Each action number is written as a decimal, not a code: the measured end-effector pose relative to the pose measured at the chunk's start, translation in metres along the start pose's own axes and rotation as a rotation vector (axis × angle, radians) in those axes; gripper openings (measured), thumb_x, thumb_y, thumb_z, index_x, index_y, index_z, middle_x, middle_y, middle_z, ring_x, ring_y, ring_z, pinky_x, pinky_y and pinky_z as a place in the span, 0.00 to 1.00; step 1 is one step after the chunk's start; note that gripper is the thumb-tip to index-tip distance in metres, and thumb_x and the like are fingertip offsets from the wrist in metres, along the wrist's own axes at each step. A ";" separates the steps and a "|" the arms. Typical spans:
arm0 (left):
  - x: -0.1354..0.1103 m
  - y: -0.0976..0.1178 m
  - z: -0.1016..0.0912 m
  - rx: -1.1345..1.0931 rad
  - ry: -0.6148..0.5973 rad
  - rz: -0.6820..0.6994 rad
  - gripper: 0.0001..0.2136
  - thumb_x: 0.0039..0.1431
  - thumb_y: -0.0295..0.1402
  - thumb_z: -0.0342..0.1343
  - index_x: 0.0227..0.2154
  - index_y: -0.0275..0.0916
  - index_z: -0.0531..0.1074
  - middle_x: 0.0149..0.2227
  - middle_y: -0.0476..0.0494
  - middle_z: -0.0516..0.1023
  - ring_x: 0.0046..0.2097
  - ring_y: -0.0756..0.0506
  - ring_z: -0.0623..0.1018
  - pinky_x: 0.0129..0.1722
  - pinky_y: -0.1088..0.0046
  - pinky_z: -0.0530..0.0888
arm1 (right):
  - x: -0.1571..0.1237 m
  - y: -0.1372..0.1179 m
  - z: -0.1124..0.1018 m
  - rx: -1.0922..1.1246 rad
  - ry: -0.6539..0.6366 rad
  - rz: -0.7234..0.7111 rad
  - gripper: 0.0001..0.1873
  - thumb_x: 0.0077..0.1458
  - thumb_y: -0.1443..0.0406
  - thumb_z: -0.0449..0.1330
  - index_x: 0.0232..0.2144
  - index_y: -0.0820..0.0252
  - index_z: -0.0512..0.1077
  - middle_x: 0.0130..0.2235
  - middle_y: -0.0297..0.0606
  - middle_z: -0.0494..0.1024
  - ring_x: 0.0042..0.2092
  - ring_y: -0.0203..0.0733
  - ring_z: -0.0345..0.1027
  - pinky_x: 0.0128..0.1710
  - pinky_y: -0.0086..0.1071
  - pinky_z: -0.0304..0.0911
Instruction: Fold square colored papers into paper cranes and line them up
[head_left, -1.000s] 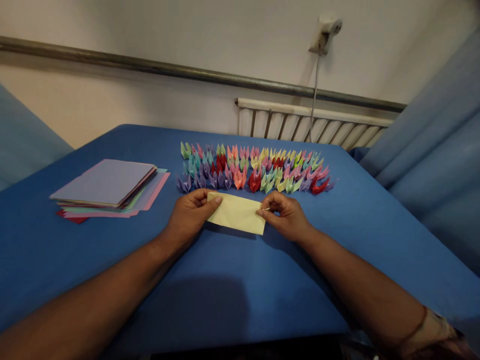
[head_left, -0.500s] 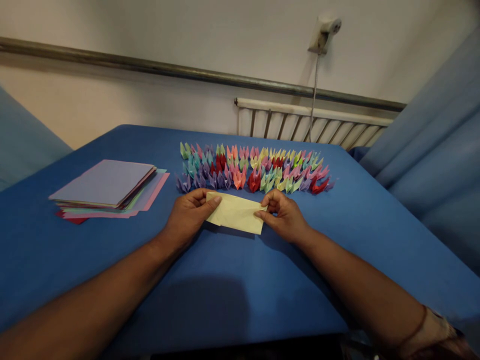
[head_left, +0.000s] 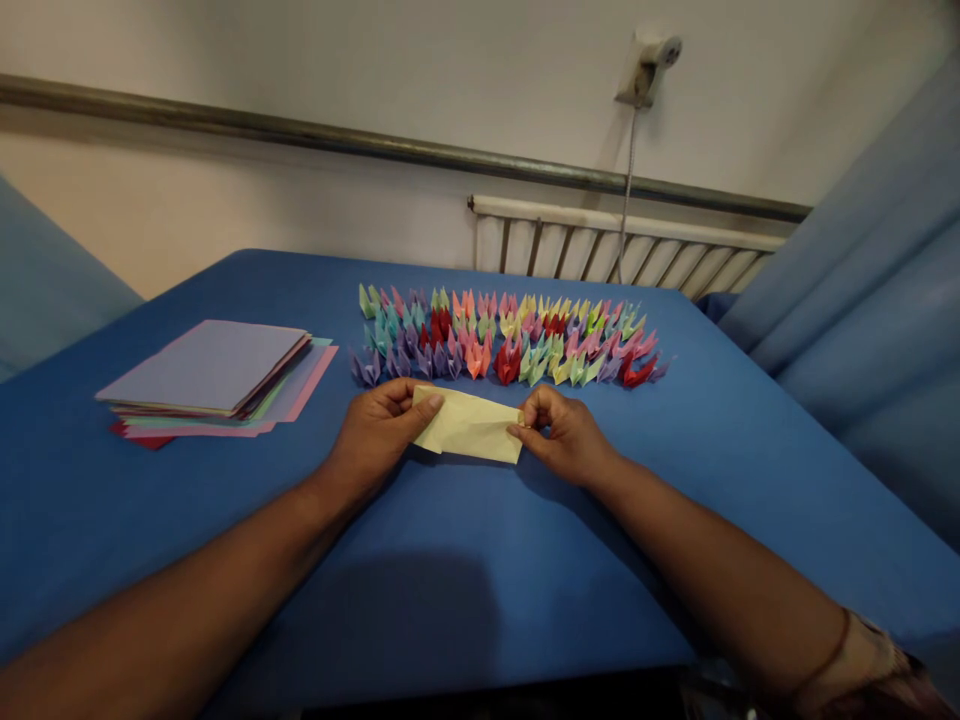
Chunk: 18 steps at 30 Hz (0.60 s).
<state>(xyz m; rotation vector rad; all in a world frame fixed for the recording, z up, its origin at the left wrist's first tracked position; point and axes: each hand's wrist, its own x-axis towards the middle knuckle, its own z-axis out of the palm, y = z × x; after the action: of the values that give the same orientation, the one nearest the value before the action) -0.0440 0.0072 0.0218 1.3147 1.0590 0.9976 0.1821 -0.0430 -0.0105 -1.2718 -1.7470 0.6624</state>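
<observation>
A folded sheet of pale yellow paper [head_left: 474, 427] is stretched between my two hands, a little above the blue-covered table [head_left: 570, 590]. My left hand [head_left: 386, 420] pinches its left end, thumb on the near face and fingers behind. At the upper right corner, my right hand [head_left: 559, 425] grips the paper between thumb and fingers. Just beyond the hands stand several rows of small folded paper cranes [head_left: 480, 358] in many colours. How the back of the yellow paper is folded stays hidden.
On the left lies a stack of coloured paper sheets [head_left: 210, 365], unevenly piled. Behind the table are a radiator [head_left: 555, 240], a metal pipe [head_left: 360, 143] and a wall socket with a plug and cord [head_left: 643, 75]. A blue curtain [head_left: 870, 310] hangs at the right.
The right end of the yellow paper has shifted slightly, its corner now bent inward at my right fingers. My left hand has stayed in nearly the same place.
</observation>
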 end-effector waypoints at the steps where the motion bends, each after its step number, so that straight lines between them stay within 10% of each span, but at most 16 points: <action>1: 0.000 0.000 0.000 -0.004 -0.001 -0.001 0.13 0.46 0.39 0.67 0.31 0.37 0.76 0.27 0.46 0.79 0.26 0.48 0.77 0.25 0.76 0.74 | 0.000 0.000 0.000 -0.001 0.008 0.000 0.10 0.53 0.65 0.61 0.28 0.55 0.60 0.26 0.29 0.69 0.27 0.35 0.63 0.29 0.30 0.58; 18: 0.001 -0.001 0.000 0.022 0.017 0.023 0.13 0.45 0.40 0.67 0.30 0.37 0.76 0.26 0.47 0.79 0.26 0.48 0.76 0.26 0.75 0.73 | 0.002 0.005 0.002 0.016 0.001 0.015 0.08 0.53 0.65 0.60 0.28 0.55 0.62 0.25 0.29 0.69 0.26 0.34 0.63 0.27 0.29 0.57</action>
<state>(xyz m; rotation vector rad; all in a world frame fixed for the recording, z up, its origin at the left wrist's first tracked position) -0.0442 0.0081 0.0213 1.3409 1.0733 1.0182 0.1830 -0.0397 -0.0147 -1.2756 -1.7296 0.6824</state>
